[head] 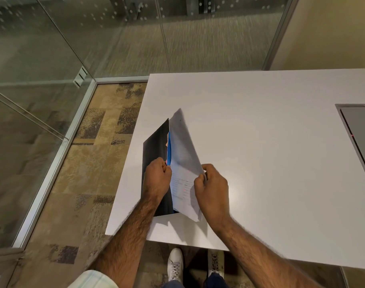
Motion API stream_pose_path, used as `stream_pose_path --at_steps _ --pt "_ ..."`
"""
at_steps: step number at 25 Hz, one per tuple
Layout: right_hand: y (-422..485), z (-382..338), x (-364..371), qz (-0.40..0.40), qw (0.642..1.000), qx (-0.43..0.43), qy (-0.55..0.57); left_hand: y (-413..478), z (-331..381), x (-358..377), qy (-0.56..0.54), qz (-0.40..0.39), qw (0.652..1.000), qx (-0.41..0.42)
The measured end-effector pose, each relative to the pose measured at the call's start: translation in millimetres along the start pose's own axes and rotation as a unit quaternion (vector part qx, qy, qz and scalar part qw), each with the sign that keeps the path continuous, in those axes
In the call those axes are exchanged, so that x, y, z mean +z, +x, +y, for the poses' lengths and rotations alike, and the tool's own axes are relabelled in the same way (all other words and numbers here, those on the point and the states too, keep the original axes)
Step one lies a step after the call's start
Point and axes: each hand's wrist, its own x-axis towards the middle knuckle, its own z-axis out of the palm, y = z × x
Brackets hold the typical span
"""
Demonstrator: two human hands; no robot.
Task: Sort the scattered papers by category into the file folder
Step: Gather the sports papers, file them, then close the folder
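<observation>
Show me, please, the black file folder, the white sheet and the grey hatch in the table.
black file folder [154, 146]: head view, its dark outer cover.
white sheet [182, 146]: head view, its shaded upper half.
grey hatch [356, 129]: head view, its flat lid.

1 view is supplied, taken from head height just behind the near edge of the white table [271, 132] and tilted forward and steeply down. The table is seen at close range; the left hand [156, 175] and right hand [211, 188] are framed over its near left corner. Carpet [90, 163] is taken in left of the table, a glass wall [208, 44] beyond its far edge.
</observation>
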Motion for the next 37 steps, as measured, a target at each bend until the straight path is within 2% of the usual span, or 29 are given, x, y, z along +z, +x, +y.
stream_pose_path --at_steps 7,13,15,22,33,37 --pt "18.9 1.8 -8.0 -0.062 0.996 0.070 0.006 0.3 -2.4 0.6 -0.006 -0.021 1.000 -0.010" --pt "62.5 3.6 7.6 -0.136 0.986 0.088 -0.034 -2.1 -1.8 4.1 0.023 -0.041 0.999 -0.006" --pt "67.6 7.7 16.6 -0.126 0.987 0.101 -0.025 -0.7 -0.9 5.8 0.034 -0.040 0.999 -0.009" --pt "66.9 32.6 17.0 -0.015 0.992 0.121 0.033 4.5 3.1 2.7 0.007 -0.031 0.999 -0.005" --pt "65.1 30.6 46.6 -0.099 0.989 0.105 0.009 5.6 14.6 8.7 0.027 -0.039 0.999 -0.008" --pt "64.8 37.3 56.5 -0.100 0.987 0.120 -0.036 4.4 15.2 12.4 0.044 -0.042 0.998 0.000"
